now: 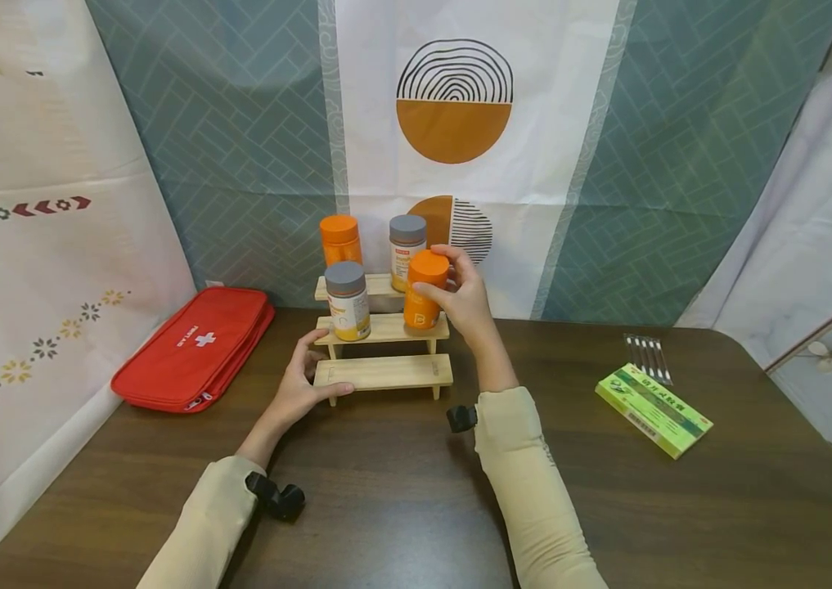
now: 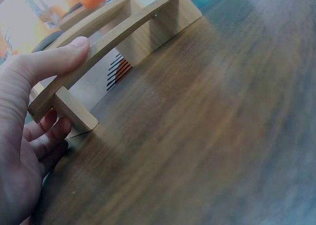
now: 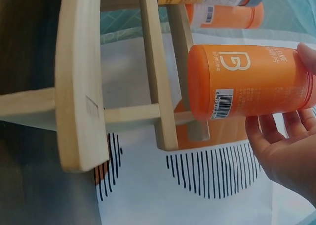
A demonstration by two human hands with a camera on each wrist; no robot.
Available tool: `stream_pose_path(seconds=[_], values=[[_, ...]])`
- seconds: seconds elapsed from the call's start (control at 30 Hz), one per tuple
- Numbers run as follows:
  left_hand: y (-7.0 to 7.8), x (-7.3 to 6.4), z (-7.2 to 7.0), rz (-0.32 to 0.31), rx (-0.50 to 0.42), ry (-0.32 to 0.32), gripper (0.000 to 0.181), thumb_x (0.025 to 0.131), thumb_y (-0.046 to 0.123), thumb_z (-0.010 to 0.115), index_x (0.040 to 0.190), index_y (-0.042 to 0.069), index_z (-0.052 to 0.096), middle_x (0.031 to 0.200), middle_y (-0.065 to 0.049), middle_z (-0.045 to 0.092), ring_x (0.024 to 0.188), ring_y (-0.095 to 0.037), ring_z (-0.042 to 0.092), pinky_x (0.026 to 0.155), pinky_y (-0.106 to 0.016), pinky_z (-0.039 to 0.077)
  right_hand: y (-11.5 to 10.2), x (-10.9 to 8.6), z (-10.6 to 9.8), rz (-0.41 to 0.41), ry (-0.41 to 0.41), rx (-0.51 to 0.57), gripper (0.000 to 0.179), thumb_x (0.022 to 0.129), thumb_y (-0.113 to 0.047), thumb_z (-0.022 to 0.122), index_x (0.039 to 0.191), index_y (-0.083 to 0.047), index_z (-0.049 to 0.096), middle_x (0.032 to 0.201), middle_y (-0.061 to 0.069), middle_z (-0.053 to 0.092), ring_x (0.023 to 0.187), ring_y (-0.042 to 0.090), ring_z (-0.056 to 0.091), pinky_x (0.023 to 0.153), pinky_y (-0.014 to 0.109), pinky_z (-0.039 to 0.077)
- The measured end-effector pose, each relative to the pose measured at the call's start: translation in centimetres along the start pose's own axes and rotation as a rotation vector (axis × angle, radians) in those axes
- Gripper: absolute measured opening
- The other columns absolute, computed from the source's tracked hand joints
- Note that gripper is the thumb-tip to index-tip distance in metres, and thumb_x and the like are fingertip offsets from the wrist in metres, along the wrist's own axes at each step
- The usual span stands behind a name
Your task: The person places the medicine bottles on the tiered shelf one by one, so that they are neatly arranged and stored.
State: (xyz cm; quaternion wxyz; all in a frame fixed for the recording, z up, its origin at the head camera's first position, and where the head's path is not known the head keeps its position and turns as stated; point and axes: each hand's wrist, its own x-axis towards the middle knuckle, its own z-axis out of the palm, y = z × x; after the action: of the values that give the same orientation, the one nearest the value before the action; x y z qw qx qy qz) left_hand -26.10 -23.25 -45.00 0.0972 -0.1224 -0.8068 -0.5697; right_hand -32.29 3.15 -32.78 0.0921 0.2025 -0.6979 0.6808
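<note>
A three-tier wooden display stand (image 1: pixel 383 373) is on the table, with my left hand (image 1: pixel 296 391) gripping the left end of its lowest step. In the left wrist view, the thumb (image 2: pixel 74 54) lies on top of the board and the other fingers curl beneath. Near its orange cap, my right hand (image 1: pixel 465 298) holds an orange bottle (image 3: pixel 242 81) upright at the right of the middle step. The right wrist view shows a gap between its base and that step. A grey-capped bottle (image 1: pixel 348 307) occupies the middle step's left side.
On the top step stand another orange bottle (image 1: pixel 340 239) and another grey-capped bottle (image 1: pixel 407 245). To the left lies a red first aid pouch (image 1: pixel 191 352). Over on the right are a green medicine box (image 1: pixel 653 409) and a pack of cotton swabs (image 1: pixel 648 358). Patterned cloth hangs behind.
</note>
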Motion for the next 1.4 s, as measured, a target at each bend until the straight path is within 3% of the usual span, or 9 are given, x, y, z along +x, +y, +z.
stream_pose_path(seconds=[0.37,0.83,1.4], values=[[-0.2,0.1,0.1,0.000,-0.007,0.004,0.094,0.076,0.001,0.081,0.149,0.016,0.025,0.117,-0.025,0.051,0.092,-0.017,0.056,0.078,-0.023,0.048,0.8,0.0,1.2,0.009,-0.026,-0.024,0.057,0.083,-0.005,0.074,0.133,-0.007,0.048,0.136,0.014,0.053,0.120,0.031,0.052,0.105,0.044,0.041],[-0.1,0.2,0.1,0.003,-0.014,0.002,0.094,0.076,0.002,0.080,0.150,0.017,0.025,0.116,-0.026,0.053,0.093,-0.019,0.057,0.078,-0.025,0.048,1.7,0.0,1.3,-0.003,-0.034,-0.044,0.059,0.084,-0.007,0.075,0.137,-0.009,0.047,0.136,0.015,0.053,0.120,0.032,0.053,0.105,0.046,0.043],[-0.1,0.2,0.0,0.005,0.003,0.007,0.093,0.076,0.003,0.081,0.149,0.016,0.024,0.115,-0.023,0.052,0.090,-0.011,0.057,0.077,-0.023,0.048,1.8,0.2,1.4,-0.016,-0.036,-0.060,0.062,0.085,-0.008,0.074,0.140,-0.009,0.044,0.136,0.015,0.050,0.119,0.033,0.054,0.104,0.046,0.044]])
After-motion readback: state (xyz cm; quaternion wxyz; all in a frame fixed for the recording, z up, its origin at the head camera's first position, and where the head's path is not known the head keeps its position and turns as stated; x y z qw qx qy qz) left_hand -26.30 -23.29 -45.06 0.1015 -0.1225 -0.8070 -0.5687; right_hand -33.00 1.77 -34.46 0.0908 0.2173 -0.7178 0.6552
